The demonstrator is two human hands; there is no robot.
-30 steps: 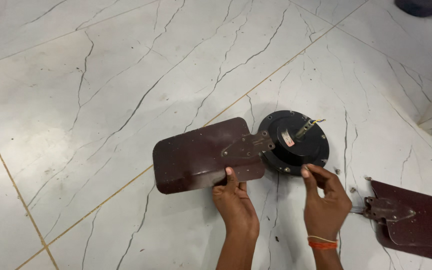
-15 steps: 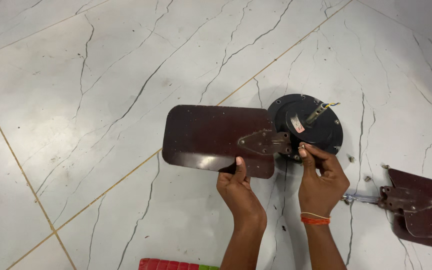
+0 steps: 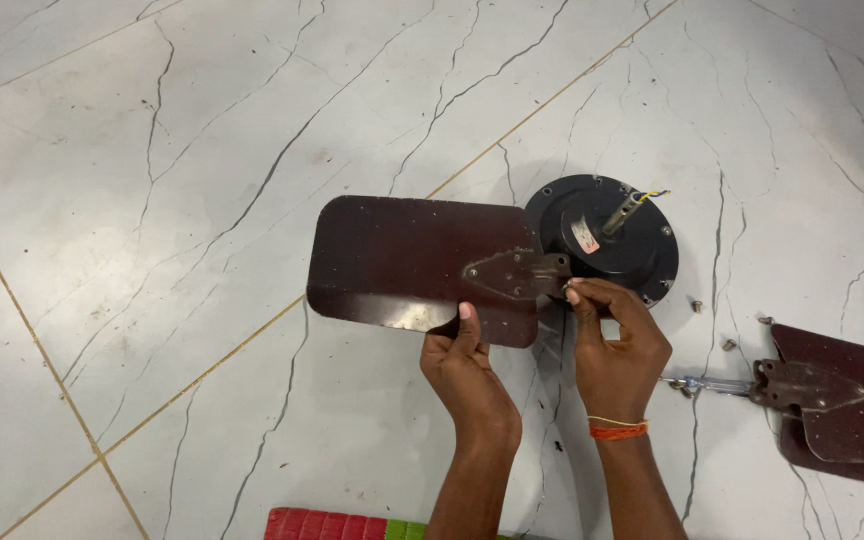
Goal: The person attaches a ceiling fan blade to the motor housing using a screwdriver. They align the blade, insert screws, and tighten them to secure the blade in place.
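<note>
- On the marble floor (image 3: 152, 150), wide bare tile lies open left of and above our work; the second blade (image 3: 842, 405), screwdriver (image 3: 707, 384) and loose screws (image 3: 696, 305) crowd the right.
- Our left hand (image 3: 464, 375) pinches the brown fan blade (image 3: 412, 262) by its near edge, thumb on top.
- The blade's long axis runs left-right, its bracket (image 3: 514, 275) pointing right at the black motor hub (image 3: 607, 235).
- Our right hand (image 3: 614, 345) holds narrowed fingertips at the bracket's tip.

A small rectangular white-and-red paper label (image 3: 584, 235) was stuck on the top face of the round black metal fan motor housing (image 3: 652, 262), just beside its central shaft. No packages, signs or screens showed.
</note>
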